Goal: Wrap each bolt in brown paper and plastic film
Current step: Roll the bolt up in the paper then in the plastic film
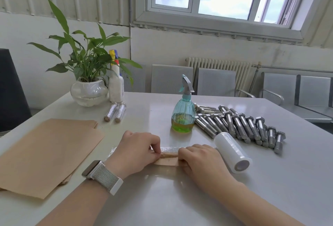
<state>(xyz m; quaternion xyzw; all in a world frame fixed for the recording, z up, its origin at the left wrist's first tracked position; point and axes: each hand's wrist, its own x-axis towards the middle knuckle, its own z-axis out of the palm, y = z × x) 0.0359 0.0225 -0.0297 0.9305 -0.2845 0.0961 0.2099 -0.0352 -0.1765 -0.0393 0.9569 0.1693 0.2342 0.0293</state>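
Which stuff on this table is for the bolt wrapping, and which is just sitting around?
For the job: brown paper sheets, film roll, bare bolts, paper-wrapped bolt under both hands, two finished bolts.

Lying about: potted plant, white spray bottle, teal spray bottle.

Both hands (137, 151) (200, 161) down, fingers curled

The white desk (162, 198) carries a stack of brown paper (45, 153) at the left, and behind it a glass plant bowl (89, 93) with a white spray bottle (116, 85) just beside. Two wrapped bolts (115, 112) lie in front of these. Right of centre stands a teal sprayer (183, 112) — beside it a heap of bare bolts (239, 125) and a film roll (232, 152). A sheet of film (165, 171) lies flat near the front edge — on it a bolt in brown paper (169, 158).
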